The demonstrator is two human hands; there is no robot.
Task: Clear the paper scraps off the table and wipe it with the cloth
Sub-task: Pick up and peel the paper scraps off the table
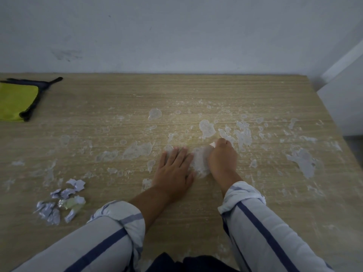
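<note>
Your yellow cloth [16,102] lies at the far left of the bench [98,134], the torn paper scraps [60,201] sit piled nearer you, your left hand [173,169] presses flat, fingers straight, and just beside it your right hand [223,156] pinches a small white scrap [212,144]

I'm seeing L hand [173,169] lying flat on the table [196,222], fingers straight, just beside R hand [222,156], which is pinching a small white scrap [212,144]. Scrap pile [60,203] is sitting near-left; yellow cloth [16,101] is lying far-left, well apart.
</note>
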